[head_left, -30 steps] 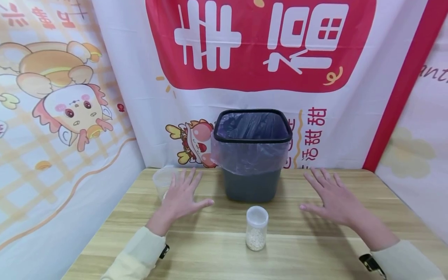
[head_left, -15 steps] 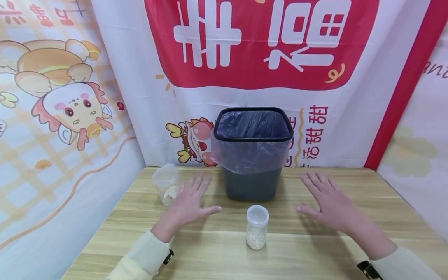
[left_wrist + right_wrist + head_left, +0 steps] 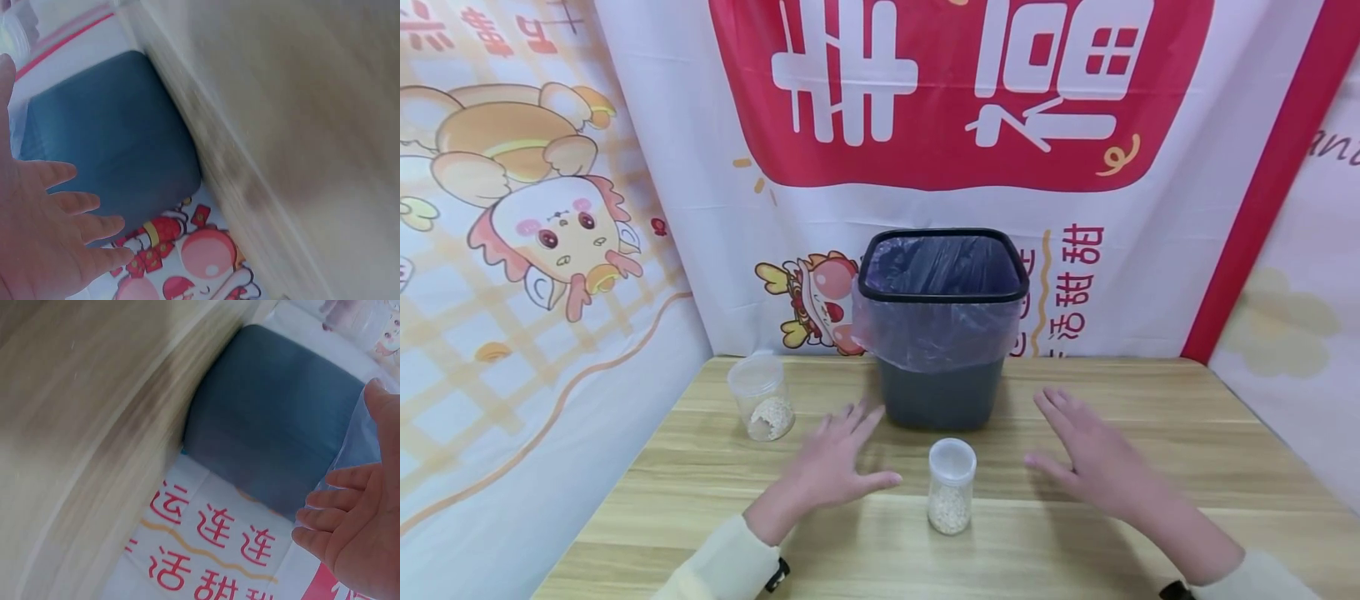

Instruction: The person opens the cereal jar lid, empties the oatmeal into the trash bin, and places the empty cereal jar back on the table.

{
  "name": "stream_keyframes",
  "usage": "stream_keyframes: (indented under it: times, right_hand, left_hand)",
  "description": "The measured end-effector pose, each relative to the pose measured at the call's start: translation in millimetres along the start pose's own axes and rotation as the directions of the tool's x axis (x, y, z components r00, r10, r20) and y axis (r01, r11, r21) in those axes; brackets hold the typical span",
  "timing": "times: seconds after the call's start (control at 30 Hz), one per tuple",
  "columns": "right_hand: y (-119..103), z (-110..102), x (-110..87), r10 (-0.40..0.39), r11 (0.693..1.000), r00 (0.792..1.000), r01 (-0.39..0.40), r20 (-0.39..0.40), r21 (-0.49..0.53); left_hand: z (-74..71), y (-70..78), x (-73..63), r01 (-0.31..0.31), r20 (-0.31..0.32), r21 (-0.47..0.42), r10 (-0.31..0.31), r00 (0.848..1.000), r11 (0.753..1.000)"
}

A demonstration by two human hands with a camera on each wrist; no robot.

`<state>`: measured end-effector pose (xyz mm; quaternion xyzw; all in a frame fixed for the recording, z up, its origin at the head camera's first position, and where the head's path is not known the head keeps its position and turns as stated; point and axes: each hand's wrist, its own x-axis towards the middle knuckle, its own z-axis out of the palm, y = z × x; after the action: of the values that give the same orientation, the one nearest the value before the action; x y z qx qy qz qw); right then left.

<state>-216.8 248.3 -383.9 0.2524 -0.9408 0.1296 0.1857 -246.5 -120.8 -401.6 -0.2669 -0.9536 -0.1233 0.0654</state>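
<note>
My left hand (image 3: 823, 467) hovers over the wooden table with its fingers spread, left of a small clear jar (image 3: 950, 487). That jar has a whitish lid and holds pale grains in its lower part. To its right my right hand (image 3: 1093, 458) is held out, fingers straight and thumb apart. Neither hand holds anything. Behind the jar stands a dark grey trash bin (image 3: 942, 400) with a black rim and a translucent bag folded over it. In the left wrist view the spread fingers overlap the bin (image 3: 119, 137); the right wrist view shows it beyond the other hand too.
A wider clear plastic container (image 3: 760, 400) with whitish grains in it stands at the table's back left. The wooden table (image 3: 685, 508) ends at a printed cloth backdrop (image 3: 805, 200) right behind the bin. Another printed cloth hangs along the left side.
My left hand has come rightward and nearer, off the wider container, which now shows fully. My right hand has shifted slightly left and nearer. The jar and bin stay in place.
</note>
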Motion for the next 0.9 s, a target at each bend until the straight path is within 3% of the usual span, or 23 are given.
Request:
stream_keyframes:
  times: [0.33,0.63,0.77,0.9]
  right_hand:
    - [-26.1,2.6,-3.1,-0.017,0.995,0.998,0.022,-0.057,0.094]
    - [-41.9,11.3,-5.7,-0.056,0.988,0.993,0.071,-0.106,0.136]
    - [-49.5,14.2,-6.3,-0.033,0.984,0.997,0.046,-0.077,0.171]
    - [-56.2,17.8,-6.3,-0.019,0.979,0.998,0.03,-0.056,0.203]
  left_hand:
    - [10.9,19.2,-2.4,-0.038,0.035,-0.134,0.044,0.998,0.99]
    - [25.0,31.4,2.9,-0.1,0.075,-0.269,0.124,0.989,0.958]
    - [33.0,35.1,6.2,-0.117,0.08,-0.361,0.155,0.985,0.925]
    - [39.8,39.0,9.8,-0.106,0.084,-0.491,0.168,0.982,0.865]
